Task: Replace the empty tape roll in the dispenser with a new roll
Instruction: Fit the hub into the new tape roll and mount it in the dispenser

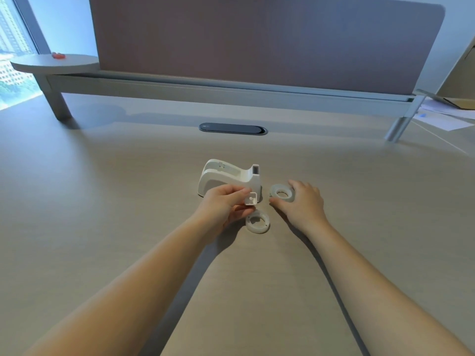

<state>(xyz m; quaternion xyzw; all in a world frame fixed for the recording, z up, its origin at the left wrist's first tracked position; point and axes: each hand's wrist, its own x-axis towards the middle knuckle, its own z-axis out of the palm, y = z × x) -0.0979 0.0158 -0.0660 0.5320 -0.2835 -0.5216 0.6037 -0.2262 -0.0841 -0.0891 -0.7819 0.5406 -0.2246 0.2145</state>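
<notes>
Dispenser [229, 178]: empty, on desk [102, 201]
Left hand [226, 205]: pinching small white hub [250, 199], just before dispenser
Right hand [303, 204]: fingers curled around tape roll [282, 193], right of dispenser
Ring [257, 222]: flat, near side of dispenser

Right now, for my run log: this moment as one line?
left hand: holds spindle | right hand: on new tape roll | empty roll: on desk | dispenser: empty

We view from a single head-worn camera, facing forward and down, close above the desk [102, 201]; the partition [257, 42] stands far.
</notes>
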